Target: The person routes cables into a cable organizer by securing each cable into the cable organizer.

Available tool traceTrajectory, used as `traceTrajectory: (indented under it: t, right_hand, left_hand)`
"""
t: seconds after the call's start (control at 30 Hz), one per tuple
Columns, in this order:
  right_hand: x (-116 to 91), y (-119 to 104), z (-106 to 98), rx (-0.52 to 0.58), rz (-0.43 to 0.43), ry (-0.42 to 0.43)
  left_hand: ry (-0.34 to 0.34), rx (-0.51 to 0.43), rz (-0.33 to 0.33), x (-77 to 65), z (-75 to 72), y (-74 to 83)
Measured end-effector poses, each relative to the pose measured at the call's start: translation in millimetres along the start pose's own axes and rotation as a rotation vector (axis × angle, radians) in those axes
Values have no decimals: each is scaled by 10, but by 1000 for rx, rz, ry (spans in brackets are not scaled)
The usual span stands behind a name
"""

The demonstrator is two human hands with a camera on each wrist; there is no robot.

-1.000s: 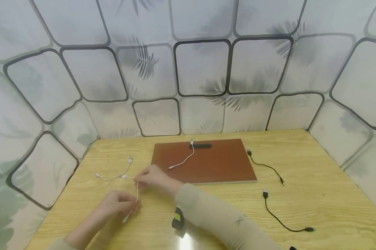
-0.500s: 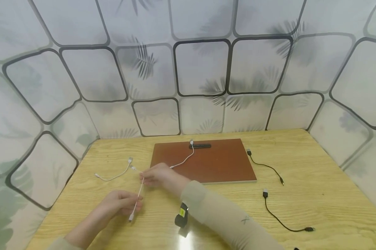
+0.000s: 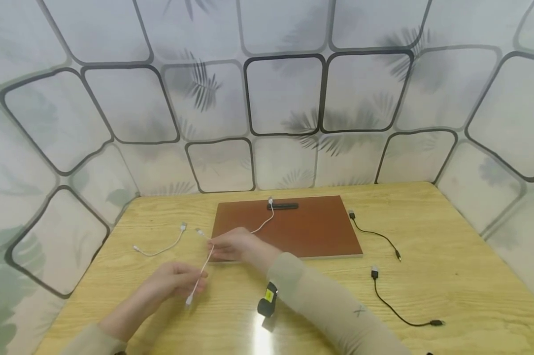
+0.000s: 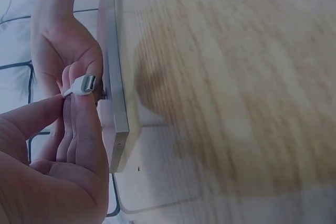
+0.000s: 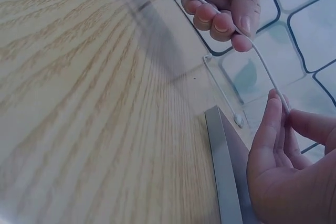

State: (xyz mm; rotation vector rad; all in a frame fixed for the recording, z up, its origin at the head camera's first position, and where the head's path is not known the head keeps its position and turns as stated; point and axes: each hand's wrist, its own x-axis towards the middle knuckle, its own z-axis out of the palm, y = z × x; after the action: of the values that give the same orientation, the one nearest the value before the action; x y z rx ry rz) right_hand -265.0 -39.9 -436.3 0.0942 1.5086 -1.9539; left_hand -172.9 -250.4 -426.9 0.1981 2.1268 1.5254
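Observation:
A short white USB cable (image 3: pixel 206 263) is stretched between my two hands above the table's left half. My left hand (image 3: pixel 176 281) pinches it between thumb and fingertips near one end, and the small metal-tipped plug (image 4: pixel 85 84) sticks out past the fingers. Farther forward, my right hand (image 3: pixel 238 245) pinches the cable toward its other end, over the left edge of a brown board (image 3: pixel 313 234). The white plug (image 3: pixel 199 231) at that end shows beyond the fingertips. In the right wrist view the cable (image 5: pixel 268 72) runs in a slight bend from hand to hand.
Another white cable (image 3: pixel 162 250) lies on the table at left, and one more (image 3: pixel 267 222) on the board beside a black bar (image 3: pixel 289 206). Two black cables (image 3: pixel 378 234) lie at right. A patterned curtain (image 3: pixel 284 93) surrounds the wooden table (image 3: pixel 462 276).
Both hands have moved to the right with the white cable. It has been drawn straighter, and its far plug has shifted away from the cable at left toward the board.

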Motion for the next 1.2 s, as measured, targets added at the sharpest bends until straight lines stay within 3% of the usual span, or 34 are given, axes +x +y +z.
traceTrajectory:
  t: [0.37, 0.73, 1.2]
  right_hand:
    - [-50, -65, -152, 26, -6, 17]
    - [-70, -126, -248, 30, -5, 17]
    - [-74, -124, -302, 65, 11, 25]
  left_hand:
    - [-1, 15, 11, 92, 36, 139]
    - [-33, 20, 12, 196, 31, 168]
    - [-27, 3, -14, 238, 77, 204]
